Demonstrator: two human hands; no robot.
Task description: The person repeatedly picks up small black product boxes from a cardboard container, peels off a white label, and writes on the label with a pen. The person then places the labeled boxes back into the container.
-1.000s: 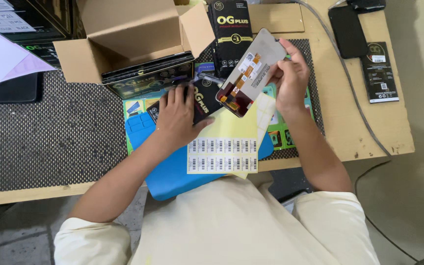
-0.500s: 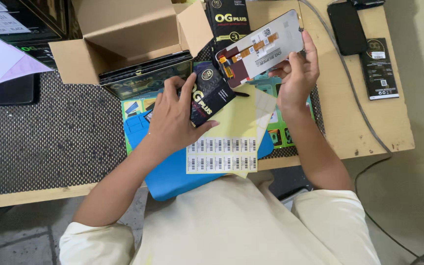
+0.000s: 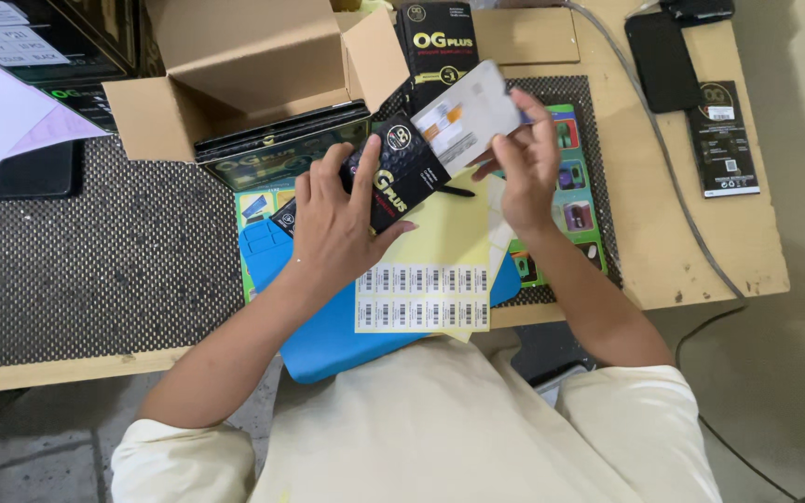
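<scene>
Black box (image 3: 395, 182) now gripped in left hand (image 3: 335, 228), mid-frame; right hand (image 3: 525, 154) fingers pinch grey panel (image 3: 466, 116), lowered toward it.

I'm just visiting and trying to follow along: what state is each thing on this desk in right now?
Cardboard box: flaps open, flat black packs inside.
Small black box: held in left hand, closed.
Flat grey part: held in right hand, tilted, off the desk.
Yellow label sheet: lying flat, upper rows empty.
Black phone: screen dark.
</scene>
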